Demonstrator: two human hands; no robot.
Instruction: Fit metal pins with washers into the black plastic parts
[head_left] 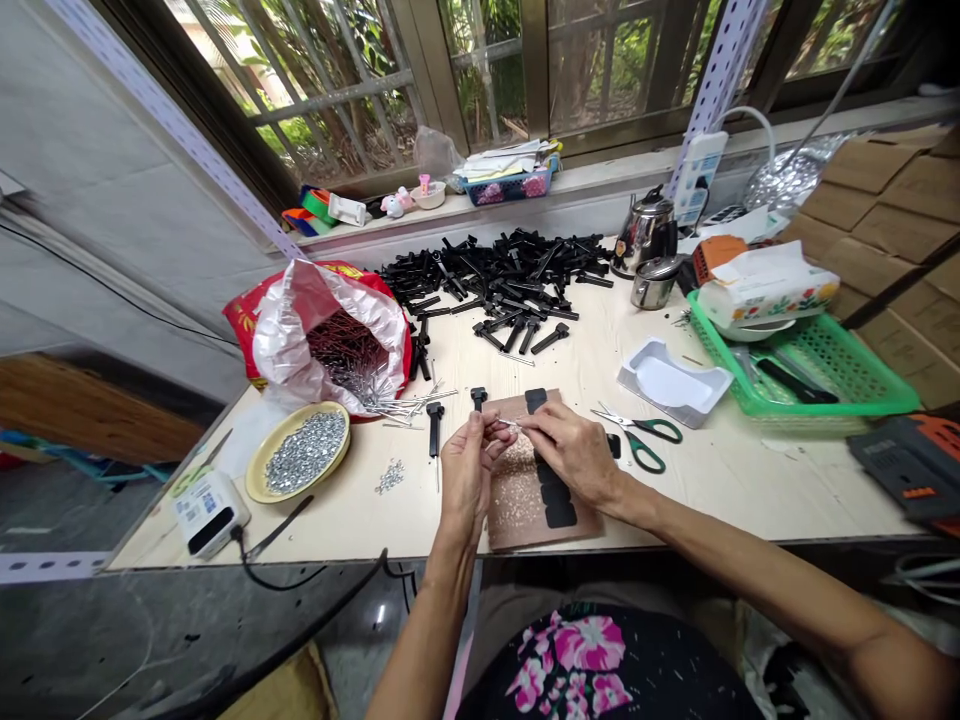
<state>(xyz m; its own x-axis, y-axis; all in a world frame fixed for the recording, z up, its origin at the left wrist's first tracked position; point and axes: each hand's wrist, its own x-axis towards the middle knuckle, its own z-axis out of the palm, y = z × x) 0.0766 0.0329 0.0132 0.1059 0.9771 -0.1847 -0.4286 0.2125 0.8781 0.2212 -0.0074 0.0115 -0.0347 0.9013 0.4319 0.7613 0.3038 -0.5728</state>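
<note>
My left hand (pixel 469 465) is closed in a pinch in front of me, its fingertips meeting those of my right hand (pixel 574 450). Between them shows a thin silvery metal pin (pixel 509 423), held by both hands; its ends are hidden by the fingers. Under the hands lies a brown board (pixel 514 500) carrying a column of black square patches (pixel 556 492). One black plastic piece (pixel 478 398) sits just beyond my left fingers. Left of that, another black piece (pixel 434 430) has a thin metal rod sticking out. A small heap of silvery bits (pixel 390 476) lies left of my left hand.
A yellow bowl (pixel 259 487) of small metal parts and a red bag (pixel 240 315) of thin rods stand left. Many black pieces (pixel 510 270) are piled at the back. Green-handled scissors (pixel 646 440), a white tray (pixel 675 385) and a green basket (pixel 862 415) lie right.
</note>
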